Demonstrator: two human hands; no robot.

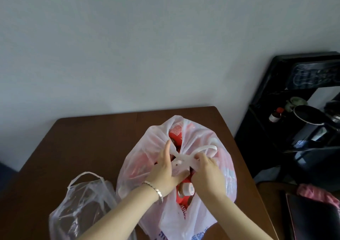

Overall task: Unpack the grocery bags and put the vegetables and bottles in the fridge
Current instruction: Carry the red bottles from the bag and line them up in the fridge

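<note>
Head view, nearest features first. Near left of the white bag (136,168), touching its lower side, lies a clear plastic bag (82,208), slumped, its loop handle raised. Two bare forearms reach over the near side of the white bag; the left wrist carries a silver bracelet (156,190).

At the top of the white bag both hands meet on the knotted handles (182,159). The left hand (163,171) has its forefinger straight along the gathered plastic and its other fingers tucked into the knot. The right hand (207,171) has its fingers curled, pinching the knot from the opposite side.

Inside the white bag, just below the hands, a bottle (186,189) with a pale cap and red label shows through the near gap. A second red-labelled bottle (175,134) shows through the far gap above the knot.

The white bag stands on a brown table (88,138). Near right of the bag lie a pink cloth (316,193) and a dark flat object (312,219), its kind unclear. Far right of the bag stands a black shelf unit (261,129) holding a dark pan (309,116) and a small red-capped bottle (276,114). Behind the bag rises a plain pale wall (147,46).
</note>
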